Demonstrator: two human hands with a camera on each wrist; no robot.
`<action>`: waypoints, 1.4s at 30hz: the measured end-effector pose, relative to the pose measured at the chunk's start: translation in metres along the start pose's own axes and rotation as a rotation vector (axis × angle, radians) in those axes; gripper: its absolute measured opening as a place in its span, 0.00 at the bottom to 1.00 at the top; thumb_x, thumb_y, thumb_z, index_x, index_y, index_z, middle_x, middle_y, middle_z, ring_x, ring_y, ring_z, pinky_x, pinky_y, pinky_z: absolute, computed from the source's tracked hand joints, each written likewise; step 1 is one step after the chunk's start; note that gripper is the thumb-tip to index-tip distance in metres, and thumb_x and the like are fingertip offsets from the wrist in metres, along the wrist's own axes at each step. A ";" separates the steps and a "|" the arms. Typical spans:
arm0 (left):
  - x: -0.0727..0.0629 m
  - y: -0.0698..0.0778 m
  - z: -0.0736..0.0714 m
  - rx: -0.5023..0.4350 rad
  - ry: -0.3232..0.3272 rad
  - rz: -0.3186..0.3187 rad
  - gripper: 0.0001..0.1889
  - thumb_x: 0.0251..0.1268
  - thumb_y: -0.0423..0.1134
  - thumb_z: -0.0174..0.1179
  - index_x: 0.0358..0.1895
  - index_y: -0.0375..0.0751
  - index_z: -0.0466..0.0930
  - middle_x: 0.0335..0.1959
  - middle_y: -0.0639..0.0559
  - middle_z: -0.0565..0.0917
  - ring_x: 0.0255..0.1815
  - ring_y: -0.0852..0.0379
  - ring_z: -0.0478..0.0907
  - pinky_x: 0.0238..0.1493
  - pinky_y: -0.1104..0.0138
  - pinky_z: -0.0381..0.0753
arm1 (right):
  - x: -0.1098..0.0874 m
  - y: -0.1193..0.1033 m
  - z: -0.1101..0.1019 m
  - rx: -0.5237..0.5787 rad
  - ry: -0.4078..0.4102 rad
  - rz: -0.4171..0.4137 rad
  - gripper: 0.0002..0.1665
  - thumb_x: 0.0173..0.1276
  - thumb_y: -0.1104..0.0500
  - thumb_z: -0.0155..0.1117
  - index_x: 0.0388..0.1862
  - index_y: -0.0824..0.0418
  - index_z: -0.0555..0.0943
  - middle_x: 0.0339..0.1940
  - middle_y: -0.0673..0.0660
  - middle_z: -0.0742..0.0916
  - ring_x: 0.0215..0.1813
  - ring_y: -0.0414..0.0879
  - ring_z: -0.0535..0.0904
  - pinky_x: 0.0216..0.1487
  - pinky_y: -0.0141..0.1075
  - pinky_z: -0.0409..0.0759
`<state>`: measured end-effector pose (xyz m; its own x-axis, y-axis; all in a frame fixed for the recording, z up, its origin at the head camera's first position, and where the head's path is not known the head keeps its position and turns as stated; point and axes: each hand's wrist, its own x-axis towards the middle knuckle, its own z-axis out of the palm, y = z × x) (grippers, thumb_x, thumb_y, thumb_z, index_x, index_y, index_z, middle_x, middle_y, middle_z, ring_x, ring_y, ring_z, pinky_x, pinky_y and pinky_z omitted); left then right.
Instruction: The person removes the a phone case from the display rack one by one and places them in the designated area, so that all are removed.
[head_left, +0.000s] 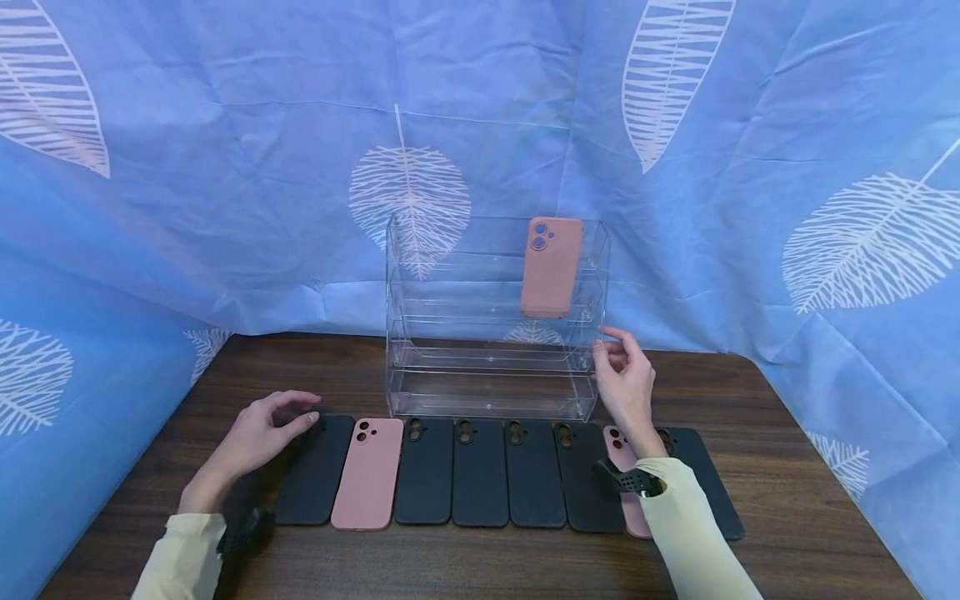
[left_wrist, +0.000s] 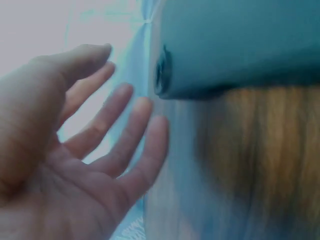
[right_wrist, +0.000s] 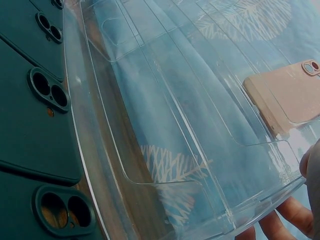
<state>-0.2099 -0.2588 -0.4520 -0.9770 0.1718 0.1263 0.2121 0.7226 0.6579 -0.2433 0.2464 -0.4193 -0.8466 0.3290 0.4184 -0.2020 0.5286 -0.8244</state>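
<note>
A clear plastic tiered display rack (head_left: 491, 360) stands at the back of the table. In its upper part a pink phone case (head_left: 551, 267) leans upright, toward the right side. My right hand (head_left: 626, 379) pinches the rack's right side edge; in the right wrist view the thumb and fingers lie on either side of the clear wall. My left hand (head_left: 258, 433) hovers by the top of the leftmost black phone case (head_left: 315, 475), fingers loosely bent and holding nothing. The left wrist view shows that hand apart from a blurred dark case (left_wrist: 235, 45).
Phone cases lie face down in a row before the rack: a pink case (head_left: 367, 475), several black cases (head_left: 480, 475), another pink case (head_left: 636, 517) partly under the right wrist, and a black case (head_left: 708, 475) at the far right. A blue leaf-print cloth (head_left: 300, 183) hangs behind the wooden table (head_left: 450, 567).
</note>
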 end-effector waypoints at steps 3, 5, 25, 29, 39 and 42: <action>0.001 0.006 -0.001 -0.049 0.040 0.013 0.19 0.74 0.46 0.62 0.62 0.42 0.80 0.54 0.42 0.87 0.47 0.49 0.85 0.44 0.65 0.85 | 0.000 0.000 0.000 -0.003 0.003 0.000 0.18 0.77 0.53 0.58 0.62 0.55 0.80 0.44 0.56 0.87 0.42 0.60 0.86 0.32 0.21 0.81; 0.002 0.012 -0.001 -0.063 0.064 0.016 0.20 0.75 0.47 0.61 0.63 0.43 0.80 0.55 0.43 0.86 0.49 0.51 0.84 0.45 0.71 0.82 | 0.000 0.001 -0.001 0.000 0.004 0.001 0.18 0.77 0.53 0.58 0.62 0.55 0.80 0.44 0.56 0.87 0.42 0.60 0.86 0.32 0.21 0.81; 0.020 0.080 0.011 -0.214 0.179 0.189 0.19 0.73 0.44 0.63 0.64 0.52 0.79 0.57 0.50 0.85 0.53 0.67 0.79 0.52 0.63 0.83 | 0.000 -0.001 -0.001 0.026 -0.007 0.001 0.19 0.77 0.54 0.58 0.63 0.58 0.80 0.44 0.58 0.86 0.42 0.58 0.85 0.31 0.21 0.81; 0.025 0.093 0.015 -0.236 0.197 0.230 0.19 0.72 0.42 0.64 0.64 0.51 0.79 0.56 0.50 0.85 0.54 0.59 0.81 0.52 0.60 0.83 | 0.001 -0.001 0.000 0.022 -0.004 -0.008 0.19 0.77 0.55 0.58 0.62 0.58 0.80 0.44 0.58 0.86 0.42 0.56 0.85 0.31 0.21 0.81; 0.039 0.121 0.028 -0.373 0.230 0.344 0.20 0.70 0.35 0.65 0.64 0.46 0.79 0.54 0.45 0.86 0.54 0.55 0.82 0.49 0.74 0.80 | 0.001 -0.001 -0.001 0.039 -0.017 -0.009 0.19 0.78 0.54 0.58 0.63 0.58 0.80 0.44 0.59 0.86 0.43 0.59 0.86 0.31 0.22 0.81; 0.043 0.128 0.032 -0.389 0.235 0.365 0.20 0.70 0.35 0.65 0.64 0.49 0.80 0.54 0.46 0.85 0.54 0.55 0.82 0.50 0.73 0.81 | 0.000 -0.001 -0.001 0.036 -0.018 -0.007 0.19 0.78 0.54 0.58 0.63 0.58 0.80 0.44 0.59 0.86 0.44 0.58 0.86 0.31 0.22 0.81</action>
<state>-0.2245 -0.1376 -0.3860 -0.8304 0.1783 0.5278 0.5555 0.3379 0.7598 -0.2423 0.2470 -0.4179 -0.8537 0.3110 0.4177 -0.2256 0.5020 -0.8349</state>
